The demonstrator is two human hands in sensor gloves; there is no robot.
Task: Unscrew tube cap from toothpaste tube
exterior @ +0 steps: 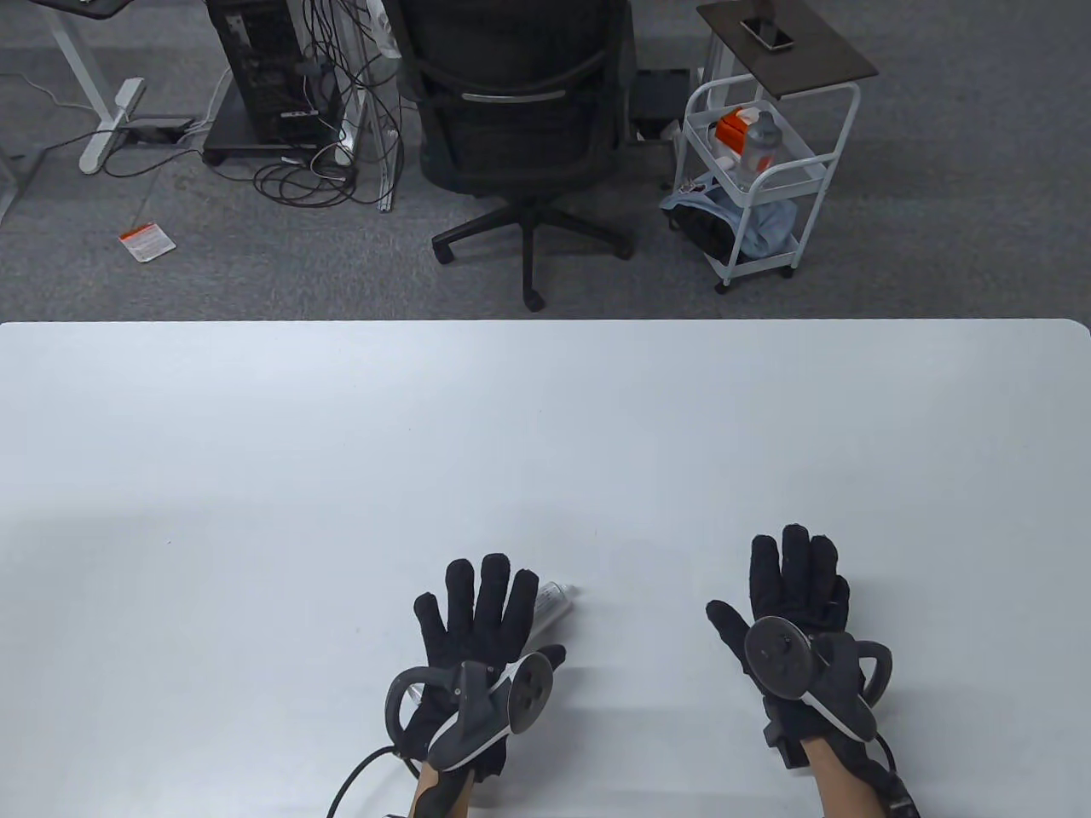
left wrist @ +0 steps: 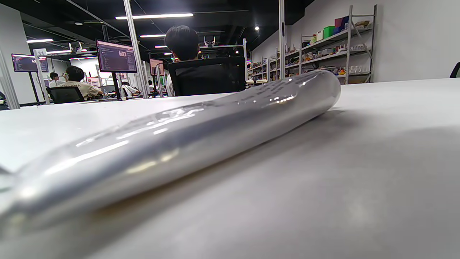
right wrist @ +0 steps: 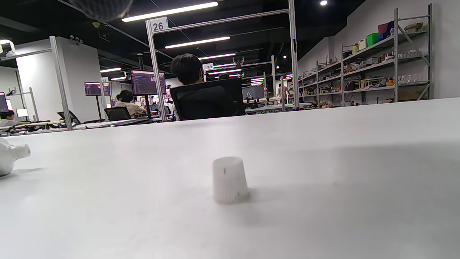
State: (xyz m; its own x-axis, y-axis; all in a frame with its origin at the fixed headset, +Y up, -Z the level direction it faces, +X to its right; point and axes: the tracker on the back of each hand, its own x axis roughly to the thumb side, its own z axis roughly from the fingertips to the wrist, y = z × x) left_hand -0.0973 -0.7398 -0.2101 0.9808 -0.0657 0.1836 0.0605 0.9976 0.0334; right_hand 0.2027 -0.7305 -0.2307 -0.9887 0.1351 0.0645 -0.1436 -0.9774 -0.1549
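The silvery-white toothpaste tube (exterior: 556, 599) lies on the table, mostly hidden under my left hand (exterior: 477, 613); only its bare nozzle end pokes out to the right of the fingers. The left wrist view shows the tube (left wrist: 179, 144) lying flat, close up. The left hand is spread flat above it, fingers open. The white ribbed cap (right wrist: 230, 180) stands alone on the table in the right wrist view, off the tube, whose nozzle (right wrist: 12, 156) shows at the left edge. My right hand (exterior: 788, 588) lies flat with fingers open, hiding the cap in the table view.
The white table (exterior: 545, 426) stretches wide beyond the hands. Behind its far edge stand a black office chair (exterior: 520, 119) and a white cart (exterior: 759, 170).
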